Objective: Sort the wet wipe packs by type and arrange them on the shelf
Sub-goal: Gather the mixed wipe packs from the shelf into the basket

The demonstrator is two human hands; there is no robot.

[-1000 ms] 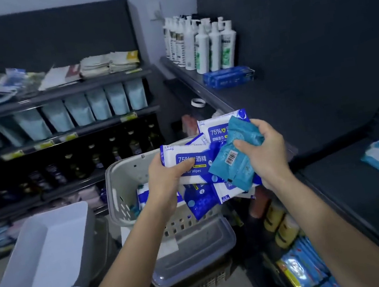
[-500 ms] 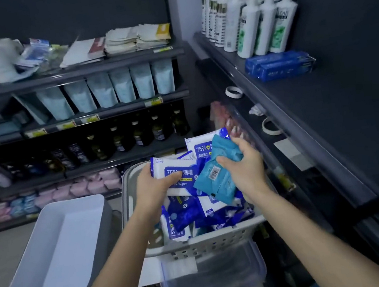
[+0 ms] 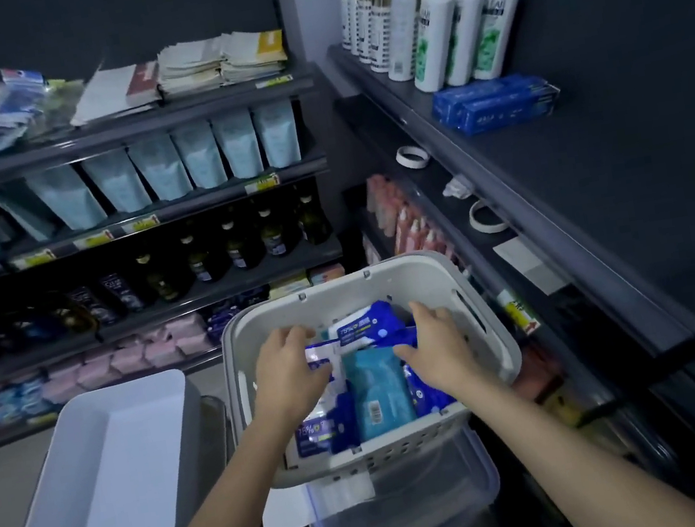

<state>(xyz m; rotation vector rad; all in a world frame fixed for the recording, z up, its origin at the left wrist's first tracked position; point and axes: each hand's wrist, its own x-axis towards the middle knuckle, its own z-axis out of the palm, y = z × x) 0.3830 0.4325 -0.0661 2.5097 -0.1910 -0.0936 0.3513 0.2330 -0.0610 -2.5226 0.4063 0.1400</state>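
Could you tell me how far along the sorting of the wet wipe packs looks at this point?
Early. Done: nothing clearly; no wipe packs visibly arranged on the right-hand shelf. In hand: both the left hand and right hand are down in the grey basket, among mixed blue-and-white packs and a teal pack. Left: separating the types and shelving them; the white trays hold nothing.

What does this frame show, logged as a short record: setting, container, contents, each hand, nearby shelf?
setting: shop aisle with dark shelving
container: white basket on a clear lidded box
contents: blue-and-white wipe packs, one teal pack
left hand: in basket, on the packs
right hand: in basket, on the packs
right shelf: white pump bottles, blue boxes
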